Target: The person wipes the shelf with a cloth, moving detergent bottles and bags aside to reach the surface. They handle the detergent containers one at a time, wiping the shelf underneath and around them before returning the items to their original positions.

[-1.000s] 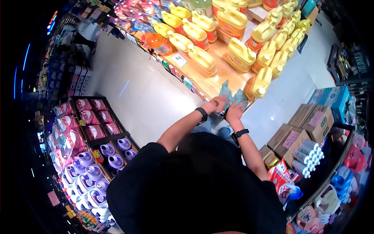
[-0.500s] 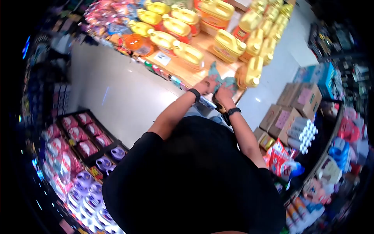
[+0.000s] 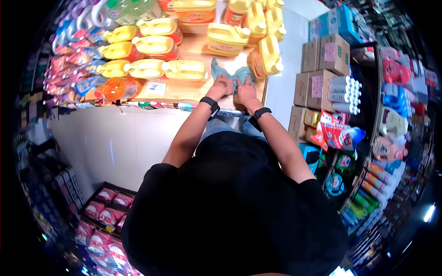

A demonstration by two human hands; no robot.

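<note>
Both hands rest on a teal cloth [image 3: 232,73] lying on a wooden worktop [image 3: 193,89], close to its near edge and toward its right-hand corner. The left hand [image 3: 224,85] lies palm down on the left part of the cloth, fingers extended and slightly spread, pressing flat rather than pinching. The right hand [image 3: 246,90] lies palm down on the right part of the cloth, fingers likewise extended and apart. The two hands sit just beside each other. Each wrist carries a dark band. The cloth is crumpled, with folds rising between and beyond the fingertips.

Yellow jugs [image 3: 186,70] lie and stand across the worktop. One lies on its side just left of the cloth; another, upright [image 3: 266,57], stands just beside the cloth on the right, at the worktop's right edge; a third [image 3: 225,39] sits beyond the cloth toward the far edge. An orange bottle [image 3: 120,88] lies near the left end of the near edge, with a white label card [image 3: 156,88] beside it.

Right of the worktop, across a strip of pale floor [image 3: 281,92], brown cardboard boxes [image 3: 317,69] are stacked, with a pack of white cylinders [image 3: 344,94] against them. Red packets [image 3: 108,207] fill a low display at lower left.
</note>
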